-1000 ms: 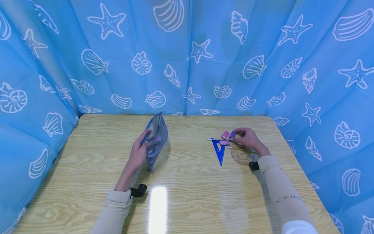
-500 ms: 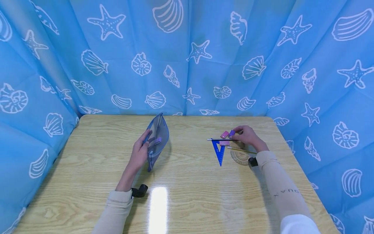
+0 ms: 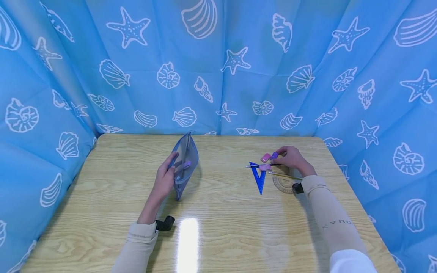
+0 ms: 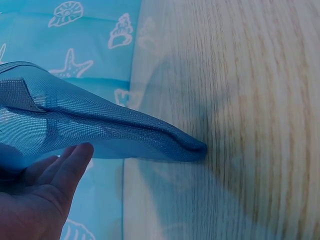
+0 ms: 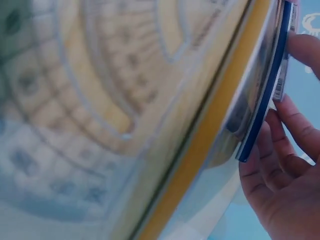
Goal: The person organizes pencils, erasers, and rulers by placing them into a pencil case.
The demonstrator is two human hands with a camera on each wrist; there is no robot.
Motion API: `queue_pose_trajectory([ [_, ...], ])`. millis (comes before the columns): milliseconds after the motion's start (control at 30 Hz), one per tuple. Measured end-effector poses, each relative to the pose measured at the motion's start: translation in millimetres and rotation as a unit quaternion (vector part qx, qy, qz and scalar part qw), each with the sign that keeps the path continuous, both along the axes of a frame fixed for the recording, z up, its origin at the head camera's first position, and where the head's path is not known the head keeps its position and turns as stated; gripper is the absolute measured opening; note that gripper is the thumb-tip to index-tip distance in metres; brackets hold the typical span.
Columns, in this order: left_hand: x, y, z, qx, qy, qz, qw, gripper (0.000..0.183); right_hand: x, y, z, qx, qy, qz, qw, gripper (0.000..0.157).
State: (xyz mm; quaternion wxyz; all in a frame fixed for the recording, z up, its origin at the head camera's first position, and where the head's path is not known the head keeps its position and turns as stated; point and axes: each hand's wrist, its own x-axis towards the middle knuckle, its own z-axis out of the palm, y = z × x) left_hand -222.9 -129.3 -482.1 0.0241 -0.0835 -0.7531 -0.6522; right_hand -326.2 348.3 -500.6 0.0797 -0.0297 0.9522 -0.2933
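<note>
My left hand (image 3: 165, 178) grips a blue-grey mesh zip pouch (image 3: 191, 159) by its left side. The pouch stands on edge with its mouth spread, and a small purple block (image 3: 187, 164) shows inside. At the right, the thumb and fingers of my right hand (image 3: 291, 158) pinch a purple eraser (image 3: 274, 155). Beside it lies a pink eraser (image 3: 265, 157), with another pink eraser (image 3: 264, 167) closer to me. A dark pencil (image 3: 257, 165) runs beneath the right hand; in the right wrist view this dark blue pencil (image 5: 264, 95) passes close to the fingers.
A blue set square (image 3: 261, 184) lies left of the right hand, overlapped by the dark pencil. Nearer me, a yellow pencil (image 3: 285, 175) crosses a clear protractor (image 3: 282, 185). A blue shell-patterned curtain (image 3: 211, 68) surrounds the wooden table (image 3: 232, 227) at the back and sides.
My right fingers have closed on the purple eraser and turned it slightly. The left hand keeps its grip on the pouch, and the view has shifted a little.
</note>
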Motion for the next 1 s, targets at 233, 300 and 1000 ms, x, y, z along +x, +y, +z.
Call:
queue_pose_trajectory([
  [233, 0.5, 3, -0.4, 0.026, -0.006, -0.011, 0.9996, 0.056, 1.6, 1, -2.4, 0.005, 0.027, 0.005, 1.000, 0.055],
  [300, -0.6, 4, -0.7, 0.033, -0.006, -0.018, 0.9993, 0.056, 2.1, 0, -2.6, 0.002, 0.034, 0.005, 0.999, 0.056],
  [1000, 0.8, 8, -2.6, 0.016, -0.001, -0.010, 0.9998, 0.056, 19.4, -17, 8.1, -0.098, 0.070, 0.013, 0.993, 0.051],
])
